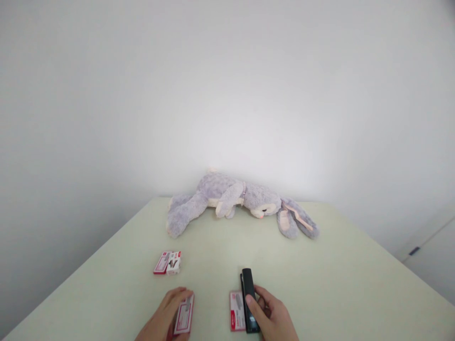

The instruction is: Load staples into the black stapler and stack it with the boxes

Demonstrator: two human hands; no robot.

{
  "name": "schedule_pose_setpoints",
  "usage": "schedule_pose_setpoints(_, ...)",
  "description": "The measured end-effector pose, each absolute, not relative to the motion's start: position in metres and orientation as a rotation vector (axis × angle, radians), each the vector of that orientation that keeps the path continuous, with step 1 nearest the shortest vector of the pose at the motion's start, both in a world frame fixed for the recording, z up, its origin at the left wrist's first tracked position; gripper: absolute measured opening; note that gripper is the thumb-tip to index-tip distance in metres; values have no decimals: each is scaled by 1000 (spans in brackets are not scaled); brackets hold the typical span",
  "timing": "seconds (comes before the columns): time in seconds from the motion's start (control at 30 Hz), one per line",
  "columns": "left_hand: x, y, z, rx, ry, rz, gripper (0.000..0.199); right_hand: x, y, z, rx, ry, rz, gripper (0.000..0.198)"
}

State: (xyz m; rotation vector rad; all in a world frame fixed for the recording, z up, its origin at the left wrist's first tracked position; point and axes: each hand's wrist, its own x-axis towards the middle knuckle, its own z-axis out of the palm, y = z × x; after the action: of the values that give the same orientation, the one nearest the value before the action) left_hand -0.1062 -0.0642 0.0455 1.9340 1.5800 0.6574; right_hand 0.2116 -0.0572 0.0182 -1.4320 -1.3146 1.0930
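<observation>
My left hand [169, 312] is closed around a flat red-and-white box [184, 316] near the front of the table, thumb at its near end and fingers at its far end. My right hand [272, 315] grips a black stapler [250, 298] from its right side, with the thumb on top. Just left of the stapler, a second red-and-white box [237, 310] lies close against it. Farther back on the left, a small white box with a stapler picture [174, 263] sits beside another flat red-and-white box [162, 263].
A grey plush rabbit [227, 192] lies on its side along the back of the pale table [302, 265], its ears pointing right. Behind the table rises a plain white wall [227, 94]. The table's side edges show at left and right.
</observation>
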Motion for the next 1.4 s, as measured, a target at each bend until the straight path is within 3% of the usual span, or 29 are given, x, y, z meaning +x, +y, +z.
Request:
schedule_pose_setpoints(0.23,-28,-45,88,2001,1301,572,74,213,-58,27,-1413,-1373,1126,72)
schedule_pose_setpoints(0.4,20,-39,84,2112,1183,521,70,212,-59,32,-1416,-1389,1114,73)
schedule_pose_setpoints(0.47,22,-40,79,2117,1152,517,78,212,-58,30,-1418,-1390,1112,74)
schedule_pose_setpoints(0.57,4,-37,71,2122,1141,625,83,213,-56,26,-1428,-1391,1102,75)
schedule_pose_setpoints(0.67,-49,-16,64,2066,1406,974,42,214,-56,20,-1426,-1371,1110,73)
schedule_pose_setpoints(0.73,-97,7,60,1975,1696,1171,44,213,-56,17,-1419,-1332,1096,73)
schedule_pose_setpoints(0.8,-144,31,56,1913,1944,1054,53,211,-56,13,-1418,-1280,1069,74)
schedule_pose_setpoints(0.93,-200,50,47,1953,1930,855,63,207,-54,8,-1417,-1229,1063,79)
schedule_pose_setpoints(1.2,-186,-20,35,2022,2027,516,81,210,-56,16,-1400,-1266,1082,75)
schedule_pose_setpoints(1.4,-131,-35,46,1953,2219,640,56,209,-58,22,-1406,-1246,1065,75)
